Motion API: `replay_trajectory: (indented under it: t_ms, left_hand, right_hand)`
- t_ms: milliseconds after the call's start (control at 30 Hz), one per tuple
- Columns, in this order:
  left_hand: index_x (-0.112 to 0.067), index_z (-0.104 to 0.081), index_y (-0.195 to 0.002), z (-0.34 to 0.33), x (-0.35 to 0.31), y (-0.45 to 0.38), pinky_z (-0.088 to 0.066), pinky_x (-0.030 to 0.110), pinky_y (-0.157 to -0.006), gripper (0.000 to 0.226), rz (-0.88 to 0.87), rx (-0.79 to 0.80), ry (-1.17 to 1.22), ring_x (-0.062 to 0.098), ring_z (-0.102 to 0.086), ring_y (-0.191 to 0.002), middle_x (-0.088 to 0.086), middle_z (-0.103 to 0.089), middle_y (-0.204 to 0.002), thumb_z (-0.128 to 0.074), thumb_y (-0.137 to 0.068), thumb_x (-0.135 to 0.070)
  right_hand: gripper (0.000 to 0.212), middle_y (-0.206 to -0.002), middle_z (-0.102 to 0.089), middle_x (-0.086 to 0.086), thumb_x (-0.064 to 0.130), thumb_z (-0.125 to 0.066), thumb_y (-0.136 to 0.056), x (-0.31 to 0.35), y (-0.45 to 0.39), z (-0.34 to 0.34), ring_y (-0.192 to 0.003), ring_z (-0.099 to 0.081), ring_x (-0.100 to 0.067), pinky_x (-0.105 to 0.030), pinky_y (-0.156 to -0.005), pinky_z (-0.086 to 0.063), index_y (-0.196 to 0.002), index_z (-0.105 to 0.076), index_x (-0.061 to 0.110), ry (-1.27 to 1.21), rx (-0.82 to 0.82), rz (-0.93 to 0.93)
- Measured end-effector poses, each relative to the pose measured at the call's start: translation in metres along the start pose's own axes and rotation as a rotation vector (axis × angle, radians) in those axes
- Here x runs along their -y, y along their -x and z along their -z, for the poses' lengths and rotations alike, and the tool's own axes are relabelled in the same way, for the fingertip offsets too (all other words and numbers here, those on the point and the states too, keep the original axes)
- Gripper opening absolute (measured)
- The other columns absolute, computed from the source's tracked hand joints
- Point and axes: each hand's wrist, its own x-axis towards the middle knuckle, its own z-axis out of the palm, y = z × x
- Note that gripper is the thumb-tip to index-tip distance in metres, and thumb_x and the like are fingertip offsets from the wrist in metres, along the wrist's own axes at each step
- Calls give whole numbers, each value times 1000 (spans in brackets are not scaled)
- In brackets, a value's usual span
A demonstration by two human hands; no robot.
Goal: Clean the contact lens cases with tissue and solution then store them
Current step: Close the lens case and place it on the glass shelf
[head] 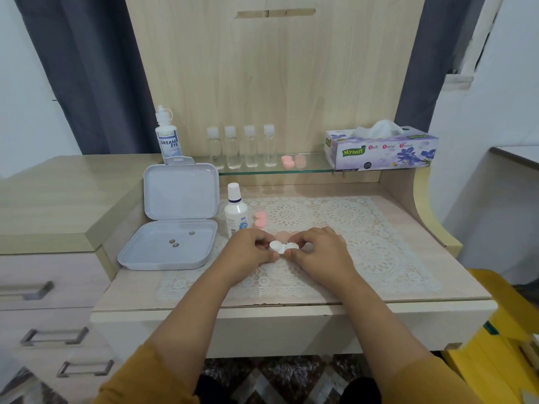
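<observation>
White lens case is pinched at each end by left hand and right hand. Held just right of the open grey box; lids seemingly on

Both hands are holding a white lens case over the lace mat: the left hand is pinching its left cap, the right hand its right end. A pink case is lying just beside a small white bottle, and an open grey box is sitting to the left with three small dark bits in its tray. On the glass shelf are standing a solution bottle, four clear bottles, another pink case and a tissue box.
</observation>
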Motion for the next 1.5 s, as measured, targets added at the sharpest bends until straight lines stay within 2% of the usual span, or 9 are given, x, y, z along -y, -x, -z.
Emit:
replay_trajectory:
  t_ms: [167,333,500,633,767,967,1067,1200,1500]
  left_hand:
    - [-10,-73,-97,2,-1,4,-43,8,-58,22,4,-1,24,-3,-52,-57,-2,-63,-73,-75,-76,0]
    - [-12,-73,-99,3,-2,8,-43,8,-58,20,-12,-12,13,4,-52,-64,3,-63,-78,-73,-80,-4]
    - [-19,-74,-91,5,0,11,-51,24,-67,15,0,-43,49,10,-53,-64,2,-59,-67,-71,-82,-7]
    - [-25,-73,-83,11,-2,15,-56,40,-85,17,19,-109,82,16,-62,-74,12,-69,-81,-72,-81,-8]
    - [-17,-73,-92,22,-8,21,-46,20,-70,13,3,-146,24,9,-55,-68,0,-63,-73,-72,-82,-9]
    - [-19,-71,-86,45,-9,31,-41,14,-63,12,6,-228,10,9,-53,-66,-2,-61,-73,-75,-80,-10]
    - [-16,-73,-91,58,-4,35,-37,5,-54,13,10,-261,9,-1,-52,-58,-3,-64,-76,-75,-79,-11]
    - [-23,-70,-83,75,2,41,-40,4,-53,17,10,-326,39,3,-54,-62,-5,-65,-73,-74,-79,-7]
    - [-10,-67,-89,103,28,45,-38,15,-62,12,96,-538,-97,11,-53,-70,1,-62,-80,-74,-79,-11]
  right_hand:
    - [21,-98,-66,15,47,-66,-82,0,0,0,-105,-45,-9,-31,-93,-31,-96,-71,33,-32,5,-2]
    - [20,-97,-64,17,46,-68,-81,0,2,0,-104,-43,-5,-28,-95,-30,-97,-71,33,-91,23,-13]
    - [19,-94,-64,18,43,-61,-87,1,3,3,-103,-46,-4,-31,-95,-37,-99,-72,33,-255,4,-49]
    - [22,-98,-65,15,33,-53,-95,1,2,4,-106,-53,-11,-39,-95,-44,-98,-74,26,-410,-31,-125]
    - [24,-96,-65,15,24,-50,-96,4,2,5,-105,-55,-12,-36,-95,-44,-97,-73,19,-389,-40,-119]
    - [13,-87,-65,16,27,-61,-91,4,0,2,-95,-54,-9,-31,-86,-46,-81,-70,27,-295,-25,-84]
    - [9,-85,-65,18,30,-68,-87,5,-1,2,-95,-51,-6,-25,-82,-41,-78,-68,32,-176,-19,-30]
    - [10,-83,-63,19,39,-68,-87,8,-5,5,-90,-53,-3,-25,-78,-43,-78,-66,35,-106,-35,-26]
    - [8,-85,-64,15,27,-62,-90,31,-6,-5,-85,-57,-6,-24,-68,-44,-87,-70,26,-172,-55,-65]
